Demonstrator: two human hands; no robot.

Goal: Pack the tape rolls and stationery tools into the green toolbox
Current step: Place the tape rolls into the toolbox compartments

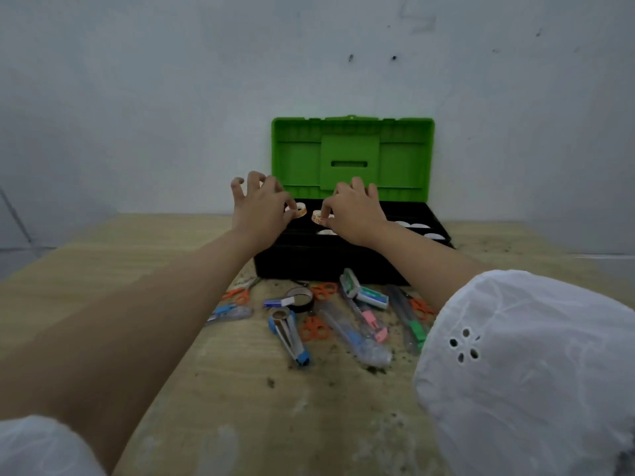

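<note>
1. A white sleeve [515, 355] lies nearest, on the right arm.
2. The left hand [261, 209] pinches a patterned tape roll [299, 211]; the right hand [355, 213] pinches a second roll [319, 217] — both over the green toolbox [295, 156].
3. Best lowered flat into free space before releasing.
4. Inside, right: white rolls [417, 227]. Scissors [314, 329] and cutters [295, 341] wait on the table [240, 389] — near side.

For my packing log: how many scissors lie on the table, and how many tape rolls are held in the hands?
Orange-handled scissors: 4
Tape rolls, one in left hand, one in right hand: 2
Total: 6
</note>
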